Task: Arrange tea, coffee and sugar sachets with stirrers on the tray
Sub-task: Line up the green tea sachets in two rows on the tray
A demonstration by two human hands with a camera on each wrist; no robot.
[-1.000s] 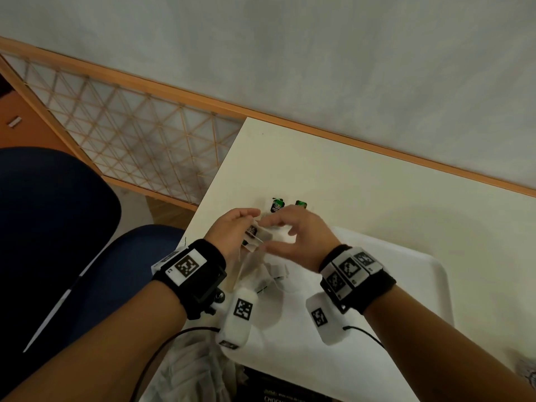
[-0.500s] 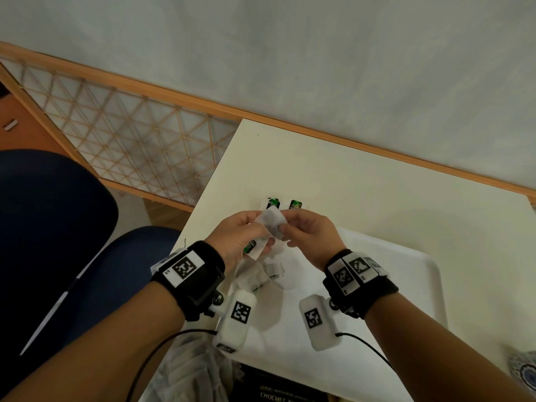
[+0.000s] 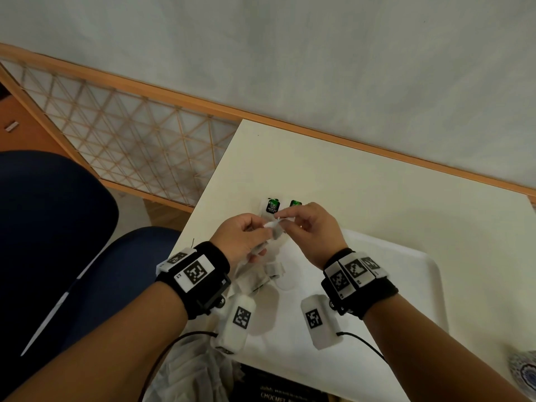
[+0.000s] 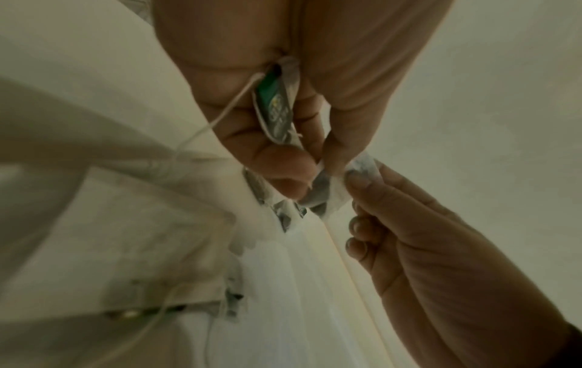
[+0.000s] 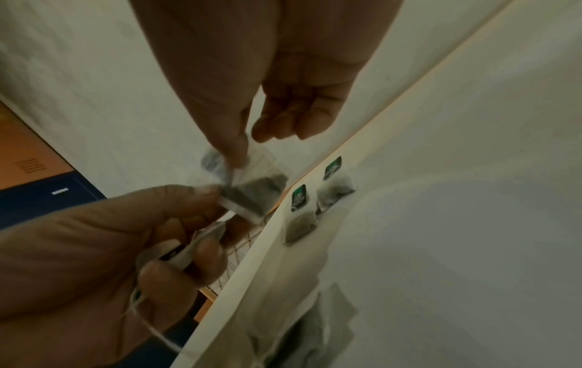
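A white tea bag (image 3: 274, 227) hangs in the air between both hands, above the far left corner of the white tray (image 3: 406, 271). My left hand (image 3: 268, 229) pinches its lower part and also holds its green tag (image 4: 274, 112) and string against the palm. My right hand (image 3: 282, 220) pinches the bag's upper corner (image 5: 252, 191) between thumb and forefinger. Two more tea bags with green tags (image 3: 272, 206) (image 3: 295, 204) lie side by side on the table just past the hands. A loose heap of tea bags (image 3: 261, 274) lies on the tray under my left wrist.
The cream table (image 3: 362, 184) ends at a left edge close to the hands, with a blue chair (image 3: 87, 256) beside it. Crumpled clear wrapping (image 3: 197, 372) and a dark box (image 3: 275, 393) sit at the near edge. A patterned ceramic piece (image 3: 525, 372) shows at the lower right.
My right hand, open a second ago, has closed on the tea bag held by my left. Both hands have lifted slightly and now hold the bag by its ends.
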